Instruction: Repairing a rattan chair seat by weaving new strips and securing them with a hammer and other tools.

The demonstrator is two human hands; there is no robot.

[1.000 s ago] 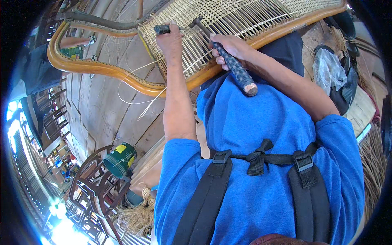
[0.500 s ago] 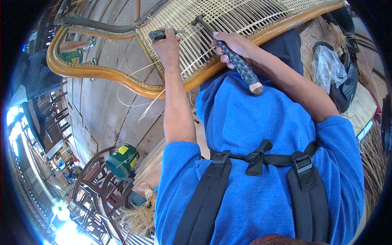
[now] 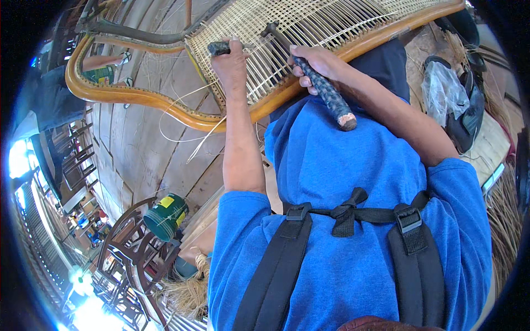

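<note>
A wooden frame (image 3: 381, 34) with a woven cane panel (image 3: 221, 25) lies across the top of the view, against my lap. My left hand (image 3: 229, 69) is closed on a short tool with a dark mottled handle (image 3: 218, 48); its thin metal end points right, over the cane, and its tip is hard to make out. In my right hand (image 3: 321, 62) is a hammer (image 3: 331, 102), gripped along its dark mottled handle. The hammer's head lies over the weave, to the right of the short tool. Loose cane strands (image 3: 193, 148) trail below the frame near my left forearm.
Another person's leg (image 3: 99, 62) shows at the far left, behind the curved end of the frame. A green bucket (image 3: 168, 216) and dark wooden chairs (image 3: 122, 234) stand lower left, near a fibre bundle (image 3: 190, 291). A clear plastic bag (image 3: 443, 91) lies at right.
My left hand and the short tool have shifted slightly right. The curved end of the frame has also moved a little right. My right hand and the hammer are nearly unchanged.
</note>
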